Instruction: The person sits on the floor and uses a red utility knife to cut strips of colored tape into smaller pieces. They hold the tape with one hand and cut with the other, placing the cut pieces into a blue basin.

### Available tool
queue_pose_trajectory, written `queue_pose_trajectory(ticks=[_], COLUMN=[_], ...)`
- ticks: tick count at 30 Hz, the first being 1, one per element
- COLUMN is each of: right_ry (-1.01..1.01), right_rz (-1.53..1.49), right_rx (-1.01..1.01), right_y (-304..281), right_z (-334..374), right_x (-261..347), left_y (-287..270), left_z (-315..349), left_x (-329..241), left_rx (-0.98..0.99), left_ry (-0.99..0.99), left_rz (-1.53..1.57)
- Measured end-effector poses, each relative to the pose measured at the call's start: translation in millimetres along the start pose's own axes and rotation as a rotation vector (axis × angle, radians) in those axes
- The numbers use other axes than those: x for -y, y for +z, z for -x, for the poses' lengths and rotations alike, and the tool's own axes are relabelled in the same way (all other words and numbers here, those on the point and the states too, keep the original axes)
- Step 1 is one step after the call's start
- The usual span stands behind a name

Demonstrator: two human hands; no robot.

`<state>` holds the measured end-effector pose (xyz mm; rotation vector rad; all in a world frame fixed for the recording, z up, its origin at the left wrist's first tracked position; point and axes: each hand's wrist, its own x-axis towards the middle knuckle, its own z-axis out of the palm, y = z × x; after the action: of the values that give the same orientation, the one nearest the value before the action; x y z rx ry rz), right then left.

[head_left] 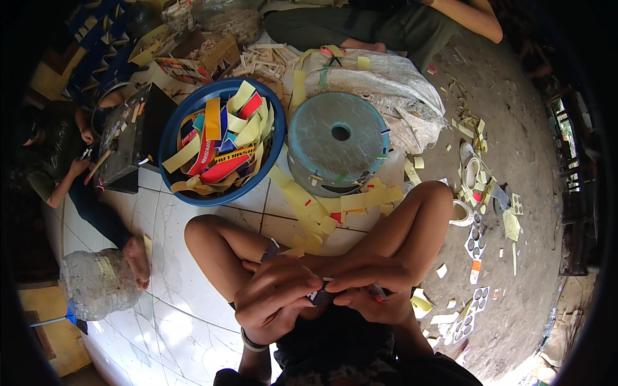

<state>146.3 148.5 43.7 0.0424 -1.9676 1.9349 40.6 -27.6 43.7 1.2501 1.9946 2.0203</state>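
My left hand (271, 297) and my right hand (374, 288) meet in front of my lap, fingers closed. Pinched between them is a small dark-and-white strip (317, 296), mostly covered by the fingertips. A bit of red shows in the right fingers, too small to make out. Above the left knuckles juts a dark-and-yellowish strip end (271, 249); I cannot tell whether that hand holds it. Beyond my crossed legs stands a round grey-green drum (322, 145) with a hole in its top. Left of it, a blue basin (279, 138) holds many yellow, red and blue cut strips.
Yellow strips (302, 209) lie on the white tiles by the drum. Behind it is a white woven sack (412, 83). At left a co-worker (67, 154) sits beside a black box (145, 119); another person's leg (360, 35) is at the back. Scraps litter the dirt floor (515, 270).
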Motion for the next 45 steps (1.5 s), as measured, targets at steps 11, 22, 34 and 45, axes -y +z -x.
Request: queue_pose_trajectory(ticks=[11, 22, 34, 45], right_ry=[-0.010, 0.129, 0.230, 0.165], right_rz=[0.064, 0.145, 0.152, -0.109], right_rx=[0.017, 0.057, 0.045, 0.170], right_y=[4.8, 5.1, 8.4, 12.3], right_z=[-0.1, 1.8, -5.1, -7.1], right_x=[-0.8, -2.2, 2.4, -16.3], left_y=[-1.1, -4.6, -16.6, -25.2], left_z=[2.2, 9.8, 8.0, 8.3], left_x=[6.1, 6.0, 10.7, 3.6], left_rx=[-0.001, 0.016, 0.112, 0.092], left_ry=[0.038, 0.038, 0.108, -0.009], left_rz=[-0.056, -0.127, -0.198, -0.048])
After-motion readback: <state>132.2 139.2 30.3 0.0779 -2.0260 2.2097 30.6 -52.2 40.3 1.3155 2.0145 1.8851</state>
